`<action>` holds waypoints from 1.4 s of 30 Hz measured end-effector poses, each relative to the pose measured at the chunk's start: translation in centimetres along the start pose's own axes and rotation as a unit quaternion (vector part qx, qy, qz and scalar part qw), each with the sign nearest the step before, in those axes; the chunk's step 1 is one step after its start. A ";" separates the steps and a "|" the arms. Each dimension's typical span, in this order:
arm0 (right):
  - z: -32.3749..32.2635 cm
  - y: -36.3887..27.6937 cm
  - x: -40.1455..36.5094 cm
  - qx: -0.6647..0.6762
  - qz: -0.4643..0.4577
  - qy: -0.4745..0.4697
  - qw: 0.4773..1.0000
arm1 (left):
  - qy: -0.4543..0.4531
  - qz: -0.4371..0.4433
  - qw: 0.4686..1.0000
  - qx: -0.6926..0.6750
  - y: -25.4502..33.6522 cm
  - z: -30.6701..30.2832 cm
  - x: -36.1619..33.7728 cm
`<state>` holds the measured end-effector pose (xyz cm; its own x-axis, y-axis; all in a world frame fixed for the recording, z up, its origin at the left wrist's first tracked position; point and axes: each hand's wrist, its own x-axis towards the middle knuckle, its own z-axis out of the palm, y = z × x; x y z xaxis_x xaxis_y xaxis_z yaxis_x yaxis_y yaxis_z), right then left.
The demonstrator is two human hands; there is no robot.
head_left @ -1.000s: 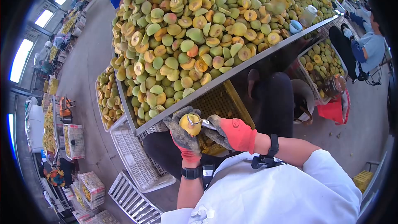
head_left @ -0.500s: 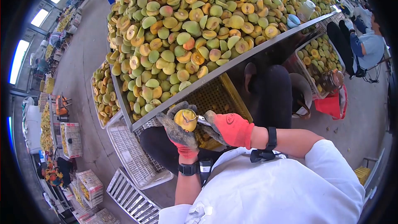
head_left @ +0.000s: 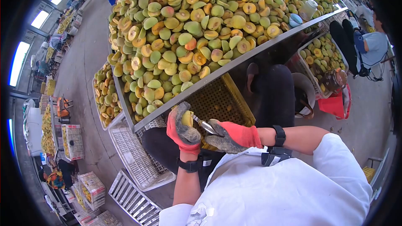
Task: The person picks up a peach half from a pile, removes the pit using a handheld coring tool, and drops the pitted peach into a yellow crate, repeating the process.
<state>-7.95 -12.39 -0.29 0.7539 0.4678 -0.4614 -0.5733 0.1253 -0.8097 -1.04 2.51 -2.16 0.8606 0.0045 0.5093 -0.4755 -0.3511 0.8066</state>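
Observation:
My left hand [head_left: 183, 129], in a red glove with a dirty grey palm, is closed around a yellow peach half [head_left: 187, 119]. The fingers cover much of the fruit, and its cut face is turned toward the right. In my right hand [head_left: 232, 136], gloved the same way, is a slim metal pitting tool [head_left: 204, 126]. Its tip reaches the edge of the peach; whether it is inside the flesh is hard to see. Both hands are over a yellow perforated crate [head_left: 239, 100], just below the metal table edge [head_left: 188, 95].
Halved peaches [head_left: 188, 37] are heaped on the table, with a blue cup [head_left: 295, 20] and a jar [head_left: 309, 10] at its right. White crates [head_left: 138, 159] stand at left. A fruit-filled crate [head_left: 322, 56], a red bag [head_left: 336, 104] and a seated person [head_left: 372, 50] are at right.
My left hand has turned, so the peach's face, which was toward the camera, now points right. The tool has tilted, its curved end no longer showing across the fruit; my right hand shifted slightly down-right.

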 end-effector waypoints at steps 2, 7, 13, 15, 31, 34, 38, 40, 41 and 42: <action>-0.1 0.7 0.2 0.011 0.007 0.017 1.000 | -0.021 0.081 0.995 0.059 0.4 -0.2 0.5; -0.5 1.0 0.4 0.157 0.108 0.050 0.980 | -0.076 -0.311 0.883 -0.344 1.3 -0.6 1.6; 0.0 -0.7 -0.2 -0.032 0.018 0.045 0.998 | 0.011 -0.192 0.962 -0.194 0.8 1.3 0.1; -0.1 -0.9 0.2 -0.001 0.114 0.084 0.990 | -0.006 -0.200 0.958 -0.207 -0.2 1.0 -0.5; -0.3 1.6 1.7 0.157 0.151 -0.018 0.976 | -0.110 -0.366 0.838 -0.390 -0.8 -0.7 0.2; -0.2 1.2 1.5 0.131 0.118 -0.012 0.984 | -0.074 -0.354 0.854 -0.374 -0.3 -0.9 0.0; -0.2 0.0 0.6 0.043 0.102 -0.023 0.994 | -0.081 -0.359 0.861 -0.351 -0.4 -0.7 0.2; 0.3 0.3 0.7 -0.025 0.068 -0.027 0.997 | -0.053 -0.363 0.858 -0.360 0.1 -0.6 -0.1; 0.6 0.8 0.9 -0.061 -0.003 -0.005 0.998 | -0.038 -0.359 0.858 -0.364 0.2 -0.5 -0.2; 0.8 1.0 1.0 -0.097 -0.074 0.018 0.992 | -0.025 -0.354 0.859 -0.370 0.3 -0.4 -0.2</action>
<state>-8.00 -11.09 -1.27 0.8383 0.4249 -0.3416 -0.3850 0.0176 -0.9228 -1.43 2.79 -1.94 0.9796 -0.0740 -0.1869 0.2007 0.4138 0.8880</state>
